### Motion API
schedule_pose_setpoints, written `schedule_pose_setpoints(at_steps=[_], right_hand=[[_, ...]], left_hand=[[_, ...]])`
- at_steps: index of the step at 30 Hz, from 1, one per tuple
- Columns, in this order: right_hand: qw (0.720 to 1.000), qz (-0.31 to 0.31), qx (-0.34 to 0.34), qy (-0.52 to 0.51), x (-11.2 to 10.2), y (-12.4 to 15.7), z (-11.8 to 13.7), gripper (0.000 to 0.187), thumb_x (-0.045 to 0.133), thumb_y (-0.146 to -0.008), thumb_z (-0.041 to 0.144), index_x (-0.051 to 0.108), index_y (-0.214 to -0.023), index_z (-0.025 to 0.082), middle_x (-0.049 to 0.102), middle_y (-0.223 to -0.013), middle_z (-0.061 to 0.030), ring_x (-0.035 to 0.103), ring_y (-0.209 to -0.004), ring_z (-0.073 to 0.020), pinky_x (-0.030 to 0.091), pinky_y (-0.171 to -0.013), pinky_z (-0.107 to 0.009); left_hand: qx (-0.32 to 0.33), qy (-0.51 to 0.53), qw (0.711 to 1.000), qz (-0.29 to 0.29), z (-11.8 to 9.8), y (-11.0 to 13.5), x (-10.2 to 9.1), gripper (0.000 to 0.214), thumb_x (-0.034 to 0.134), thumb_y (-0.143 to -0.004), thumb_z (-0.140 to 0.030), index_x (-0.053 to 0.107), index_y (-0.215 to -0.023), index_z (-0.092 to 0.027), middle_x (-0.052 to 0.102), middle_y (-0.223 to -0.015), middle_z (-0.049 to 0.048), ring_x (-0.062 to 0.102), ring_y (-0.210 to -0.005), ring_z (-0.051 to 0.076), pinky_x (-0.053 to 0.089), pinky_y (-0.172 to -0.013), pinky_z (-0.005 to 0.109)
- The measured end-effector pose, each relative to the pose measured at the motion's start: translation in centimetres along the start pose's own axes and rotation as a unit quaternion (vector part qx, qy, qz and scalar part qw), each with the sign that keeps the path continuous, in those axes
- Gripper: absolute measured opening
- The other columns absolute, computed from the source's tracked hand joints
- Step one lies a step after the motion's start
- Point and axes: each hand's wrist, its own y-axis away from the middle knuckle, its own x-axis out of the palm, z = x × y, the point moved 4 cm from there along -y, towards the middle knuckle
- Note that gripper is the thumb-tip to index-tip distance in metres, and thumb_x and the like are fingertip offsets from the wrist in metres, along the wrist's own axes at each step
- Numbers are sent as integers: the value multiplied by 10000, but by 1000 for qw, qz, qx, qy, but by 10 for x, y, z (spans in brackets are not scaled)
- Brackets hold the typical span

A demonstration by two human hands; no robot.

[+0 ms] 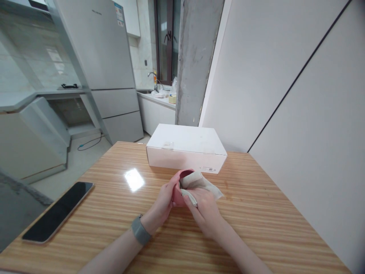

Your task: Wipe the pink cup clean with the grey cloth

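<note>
Phone's the thing closest to falling off here: the smartphone (58, 213) lies just beside the left edge of the wood-grain bench (248, 205), running along it. At the far side a white cardboard box (186, 139) sits with its lid down, and on the right the bench runs up close to a white wall panel (285, 57). So the elbow room is mostly wood between the phone and the left arm, plus a wide strip from the right arm over to the right edge.

Both forearms reach in from the near side and angle toward each other, meeting mid-bench just in front of the box. Left hand (164, 199), with a grey band (140, 231) on the wrist, is wrapped around the left side of a pink cup-like container (177, 195), mouth tipped up. Right hand (205, 209) is pinching a pale cloth (199, 181), thumb on top, part of it tucked into the mouth and a corner flopping out right. Can't tell if the container touches the wood.
</note>
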Motion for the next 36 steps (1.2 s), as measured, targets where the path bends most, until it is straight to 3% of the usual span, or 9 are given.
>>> schedule_pose_setpoints(at_steps=[4, 8, 12, 16, 19, 25, 30, 36], right_hand=[[999, 11, 23, 22, 2, 1, -6, 436, 277, -1026, 302, 621, -786, 185, 690, -757, -65, 612, -707, -197, 400, -695, -319], [998, -14, 62, 12, -4, 1, -17, 451, 276, -1027, 329, 597, -741, 190, 693, -752, -70, 613, -714, -207, 393, -699, -319], [988, -65, 137, -17, -18, 2, -30, 460, 281, -1024, 389, 603, -761, 194, 690, -724, -60, 597, -671, -209, 380, -648, -312], [984, -101, 144, -16, -20, 3, -27, 457, 300, -1016, 410, 565, -708, 202, 664, -673, -47, 576, -630, -203, 364, -620, -305], [984, -113, 134, -31, -14, 3, -22, 443, 300, -1018, 405, 568, -730, 200, 664, -691, -43, 581, -638, -195, 376, -619, -292], [982, -135, 128, -25, -3, 4, -17, 454, 303, -1013, 421, 620, -792, 181, 670, -713, -63, 603, -658, -211, 392, -609, -298], [988, -116, 100, -22, 0, 6, -19, 431, 300, -1015, 377, 650, -879, 165, 708, -804, -94, 636, -732, -232, 429, -666, -324], [996, -78, 29, -5, -6, 5, -11, 390, 320, -1010, 309, 619, -797, 176, 687, -729, -68, 618, -657, -206, 412, -626, -319]], left_hand=[[-102, 4, 994, 27, 8, -2, -7, 587, 519, -863, -628, 596, -1310, -256, 689, -1215, 78, 669, -941, 229, 523, -631, 266], [-118, 43, 987, 99, 6, 4, -1, 557, 521, -890, -588, 587, -1313, -233, 676, -1240, 100, 655, -1043, 220, 522, -817, 304], [-79, 45, 987, 132, 7, 10, 8, 457, 734, -809, -310, 633, -1228, -159, 688, -1187, 138, 647, -1048, 233, 466, -939, 353], [-3, 53, 990, 129, 11, 11, 16, 395, 753, -789, -187, 659, -1171, -153, 700, -1137, 125, 633, -1045, 217, 441, -954, 334], [15, 91, 990, 106, 16, 10, 17, 321, 704, -848, -233, 662, -1162, -183, 692, -1156, 96, 618, -1063, 188, 431, -973, 311], [-18, 154, 984, 87, 21, 8, 17, 304, 640, -896, -365, 664, -1157, -212, 675, -1198, 76, 624, -1009, 156, 482, -858, 261], [-34, 104, 991, 77, 21, 6, 12, 429, 617, -887, -466, 649, -1202, -176, 670, -1224, 128, 629, -1052, 213, 506, -855, 308], [-54, -8, 998, 33, 19, 1, -3, 650, 545, -845, -649, 633, -1242, -142, 713, -1131, 168, 681, -959, 273, 541, -766, 356]])
